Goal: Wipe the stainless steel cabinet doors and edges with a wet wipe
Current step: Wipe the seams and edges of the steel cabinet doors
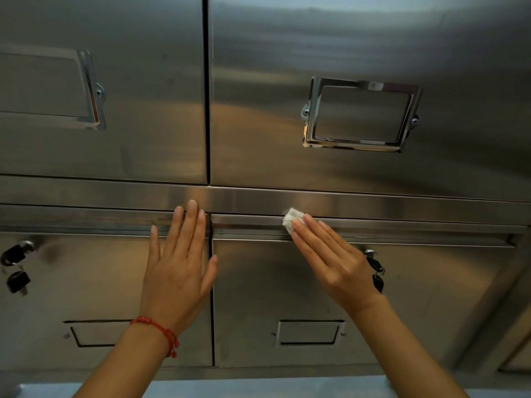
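- Stainless steel fills the view: four cabinet doors, two upper and two lower, split by a horizontal rail (373, 203) and a dark vertical gap.
- Your right hand (330, 259) lies flat, fingers straight and together, pressing a crumpled white wet wipe (291, 218) under the fingertips. No closed grasp; the wipe is pinned against metal.
- The wipe sits on the top edge of the lower right door (287, 297), touching the lower line of the rail, just right of the vertical gap.
- Your left hand (179, 268) is fully open and empty, palm flat on the lower left door (86, 282) near its right edge, fingertips reaching up onto the rail.
- A red braided bracelet (156, 330) circles your left wrist.
- The upper right door (258, 96) carries a shiny label holder (360, 114); the upper left door (143, 96) has another, partly cut off by the frame edge.
- Both lower doors have locks with dark keys hanging: one at far left (17, 265), one (376, 268) partly hidden behind your right hand.
- Each lower door also bears a small label frame low down.
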Motion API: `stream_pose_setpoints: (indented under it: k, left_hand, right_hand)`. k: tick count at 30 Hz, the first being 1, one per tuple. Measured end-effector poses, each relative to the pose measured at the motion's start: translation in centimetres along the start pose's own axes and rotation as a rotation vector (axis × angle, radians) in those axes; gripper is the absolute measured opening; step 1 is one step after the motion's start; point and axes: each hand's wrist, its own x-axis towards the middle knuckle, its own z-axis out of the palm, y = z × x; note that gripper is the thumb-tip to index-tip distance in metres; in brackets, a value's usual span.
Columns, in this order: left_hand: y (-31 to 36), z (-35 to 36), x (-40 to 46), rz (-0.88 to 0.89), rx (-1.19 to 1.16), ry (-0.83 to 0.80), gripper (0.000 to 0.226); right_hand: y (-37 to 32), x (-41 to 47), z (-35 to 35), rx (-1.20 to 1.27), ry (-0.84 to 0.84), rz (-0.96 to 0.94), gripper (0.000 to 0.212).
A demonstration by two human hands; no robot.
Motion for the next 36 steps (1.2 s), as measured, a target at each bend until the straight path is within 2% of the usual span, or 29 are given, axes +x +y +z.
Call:
stream_pose_setpoints:
  k: [36]
  left_hand:
    - [0.2, -0.2, 0.0, 0.004, 0.009, -0.012, 0.063]
  right_hand:
    - [0.6, -1.5, -0.5, -0.004, 0.012, 0.068, 0.033]
